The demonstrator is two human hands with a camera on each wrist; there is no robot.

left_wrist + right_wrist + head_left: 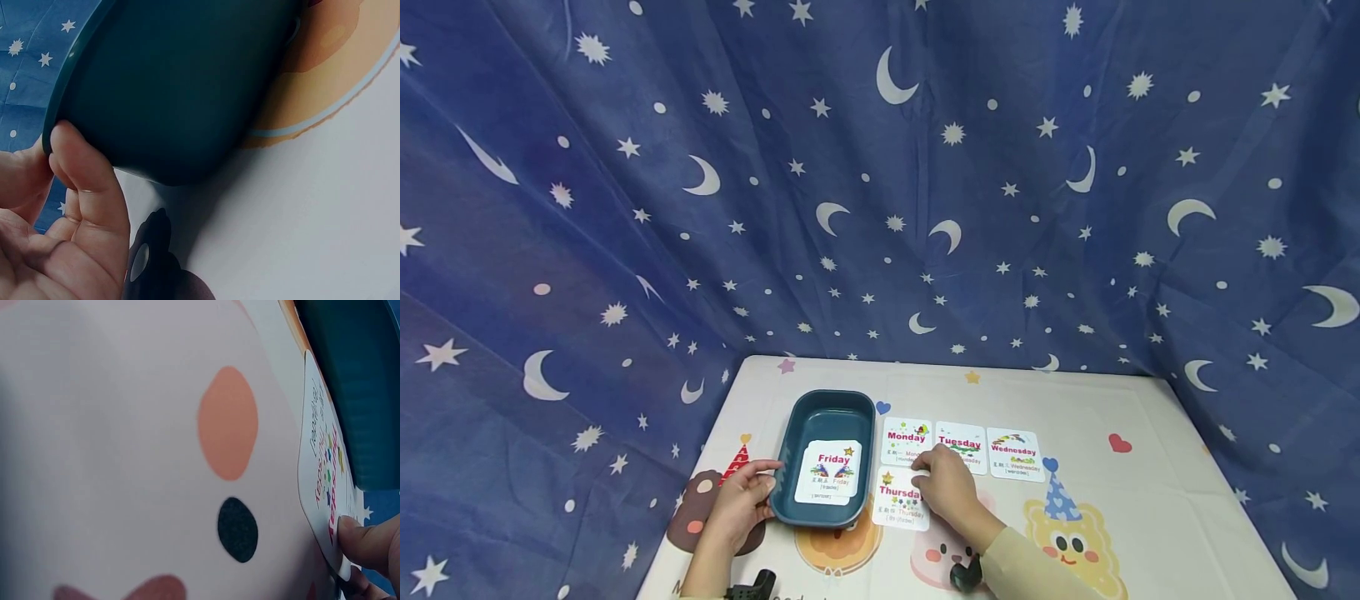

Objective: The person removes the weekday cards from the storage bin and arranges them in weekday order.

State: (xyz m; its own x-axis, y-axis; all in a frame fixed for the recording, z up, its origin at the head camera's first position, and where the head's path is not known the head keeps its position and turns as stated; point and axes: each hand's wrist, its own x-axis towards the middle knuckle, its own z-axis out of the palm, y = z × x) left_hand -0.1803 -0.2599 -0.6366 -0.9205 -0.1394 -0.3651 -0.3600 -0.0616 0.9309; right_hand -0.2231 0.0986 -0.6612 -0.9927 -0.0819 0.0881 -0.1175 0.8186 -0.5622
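Note:
My left hand (742, 506) grips the left rim of a dark teal plastic tray (787, 467), thumb and fingers on either side of the rim in the left wrist view. Inside the tray lies a Friday card (829, 471) on top of another white card whose edge peeks out. My right hand (951, 489) pinches the Thursday card (901, 510) by its right edge, just right of the tray. In the right wrist view the thumb (362, 540) presses on the card's printed face. Above it lie the Monday card (904, 440), the Tuesday card (958, 437) and the Wednesday card (1015, 454) in a row.
A white cloth with cartoon prints covers the table (1075, 417). Behind and to the left hangs a blue curtain (865, 167) with moons and stars. Black straps with small devices show at both wrists.

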